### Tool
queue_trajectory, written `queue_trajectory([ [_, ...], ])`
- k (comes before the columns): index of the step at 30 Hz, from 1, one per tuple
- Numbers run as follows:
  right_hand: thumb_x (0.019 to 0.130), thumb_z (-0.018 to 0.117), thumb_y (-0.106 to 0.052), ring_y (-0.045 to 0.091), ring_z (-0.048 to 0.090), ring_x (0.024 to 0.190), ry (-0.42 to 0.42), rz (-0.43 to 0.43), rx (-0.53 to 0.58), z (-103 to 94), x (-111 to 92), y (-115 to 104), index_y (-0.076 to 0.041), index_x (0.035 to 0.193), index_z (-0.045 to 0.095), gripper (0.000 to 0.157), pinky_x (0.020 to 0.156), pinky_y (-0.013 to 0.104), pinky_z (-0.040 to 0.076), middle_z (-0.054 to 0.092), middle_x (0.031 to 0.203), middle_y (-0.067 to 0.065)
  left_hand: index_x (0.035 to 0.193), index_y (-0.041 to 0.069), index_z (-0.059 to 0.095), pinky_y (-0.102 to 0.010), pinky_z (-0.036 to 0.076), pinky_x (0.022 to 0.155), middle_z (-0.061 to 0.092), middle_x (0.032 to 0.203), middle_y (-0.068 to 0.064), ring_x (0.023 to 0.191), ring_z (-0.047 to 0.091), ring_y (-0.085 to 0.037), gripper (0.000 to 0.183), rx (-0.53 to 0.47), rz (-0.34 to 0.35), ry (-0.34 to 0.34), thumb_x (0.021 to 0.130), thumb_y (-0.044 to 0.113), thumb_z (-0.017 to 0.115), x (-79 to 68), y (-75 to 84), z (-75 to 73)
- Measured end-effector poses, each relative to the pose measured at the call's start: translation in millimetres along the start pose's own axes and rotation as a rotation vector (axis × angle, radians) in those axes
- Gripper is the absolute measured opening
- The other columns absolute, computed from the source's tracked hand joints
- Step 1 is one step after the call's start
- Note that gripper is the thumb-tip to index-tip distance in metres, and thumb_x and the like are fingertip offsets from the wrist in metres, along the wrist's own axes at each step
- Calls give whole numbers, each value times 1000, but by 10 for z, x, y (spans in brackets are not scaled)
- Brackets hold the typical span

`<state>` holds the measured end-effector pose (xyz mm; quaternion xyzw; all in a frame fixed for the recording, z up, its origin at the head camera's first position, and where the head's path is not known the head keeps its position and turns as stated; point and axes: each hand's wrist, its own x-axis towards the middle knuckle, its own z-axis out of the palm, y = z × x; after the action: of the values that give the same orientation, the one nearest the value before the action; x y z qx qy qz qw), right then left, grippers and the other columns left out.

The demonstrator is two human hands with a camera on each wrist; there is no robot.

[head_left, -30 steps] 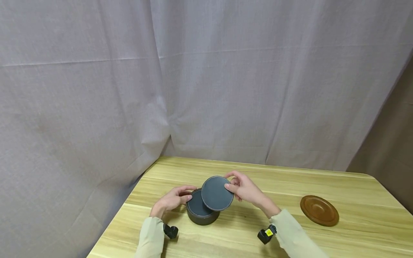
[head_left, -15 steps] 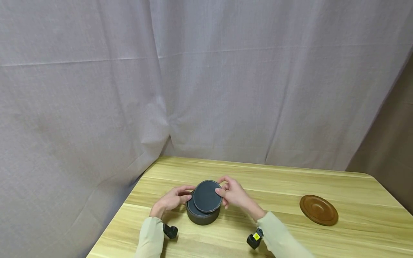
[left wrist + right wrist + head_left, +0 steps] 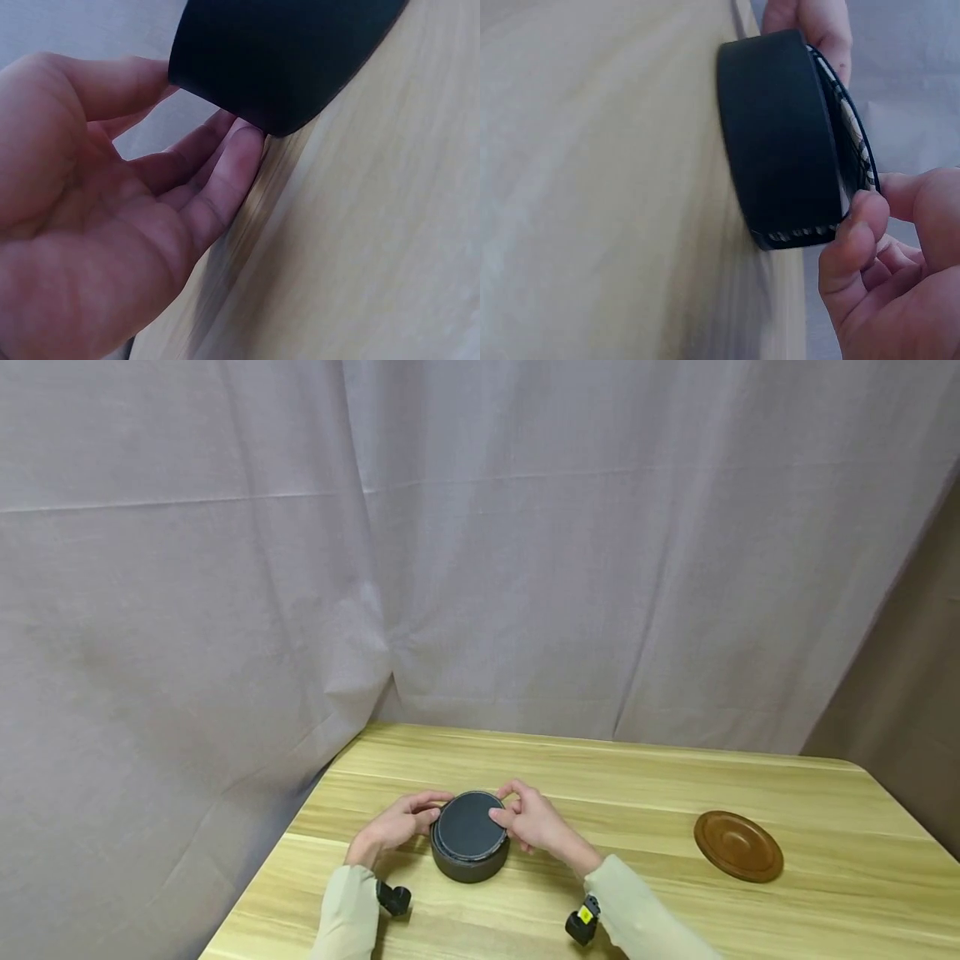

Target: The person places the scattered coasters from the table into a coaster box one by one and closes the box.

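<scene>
In the head view a round dark coaster (image 3: 469, 827) with a stitched edge lies over the mouth of a low, round dark coaster holder (image 3: 471, 870) on the table. My right hand (image 3: 538, 823) pinches the coaster's right edge between thumb and fingers. From the right wrist, the coaster (image 3: 859, 139) appears tilted, its near edge raised off the holder (image 3: 780, 142), with a pale patterned underside. My left hand (image 3: 400, 823) grips the holder's left side. In the left wrist view its thumb meets the rim and its fingers (image 3: 234, 161) touch the wall low down.
A brown round wooden dish (image 3: 738, 847) lies on the right part of the wooden table (image 3: 600, 777). Grey cloth (image 3: 525, 568) hangs behind the table and along its left side. A small black camera is strapped to each wrist.
My right hand has moved left and down, carrying the coaster from the holder's upper right to over its mouth. The left hand and holder have stayed nearly in place.
</scene>
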<state>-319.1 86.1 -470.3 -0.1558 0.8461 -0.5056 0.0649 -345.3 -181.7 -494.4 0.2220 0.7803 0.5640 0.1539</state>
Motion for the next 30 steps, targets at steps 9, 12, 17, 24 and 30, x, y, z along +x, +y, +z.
queue_trajectory([
  [9, 95, 66, -22, 11, 38, 36, 14, 7, -25, 58, 19, -15, -8, 114, 53, 27, 34, 21, 33, 48, 55, -3, 141, 6, 50, -34, 57, 86, 61, 128, -19, 101, 67, -19, 38, -48, 2, -17, 104, 9, 42, 4, 1, -3],
  [12, 94, 66, -24, 10, 39, 36, 9, 23, -58, 56, 34, -20, -9, 113, 53, 28, 34, 21, 33, 48, 54, -4, 141, 6, 50, -33, 57, 86, 61, 127, -19, 100, 66, -18, 38, -52, 2, -16, 104, 9, 43, 4, -2, -1],
  [17, 91, 71, -25, 11, 41, 40, 49, 18, -199, 78, 35, -59, -8, 109, 56, 29, 38, 22, 34, 49, 55, -4, 140, 4, 50, -32, 57, 85, 61, 128, -21, 99, 66, -17, 37, -32, 3, -15, 104, 10, 44, -5, -13, -7],
  [24, 90, 71, -23, 9, 38, 46, 143, -38, -336, 137, -1, -80, -8, 104, 60, 23, 44, 23, 29, 43, 55, -5, 140, 5, 52, -30, 56, 86, 60, 130, -20, 102, 64, -15, 37, -8, -3, 3, 104, 11, 46, -6, -14, -4],
  [30, 95, 63, -21, 9, 34, 41, 137, -8, -183, -9, -72, -58, -5, 113, 60, 23, 40, 21, 25, 40, 50, -6, 140, 4, 51, -28, 56, 83, 60, 128, -19, 97, 64, -12, 38, -6, 11, 3, 103, 13, 48, 7, -11, 4],
])
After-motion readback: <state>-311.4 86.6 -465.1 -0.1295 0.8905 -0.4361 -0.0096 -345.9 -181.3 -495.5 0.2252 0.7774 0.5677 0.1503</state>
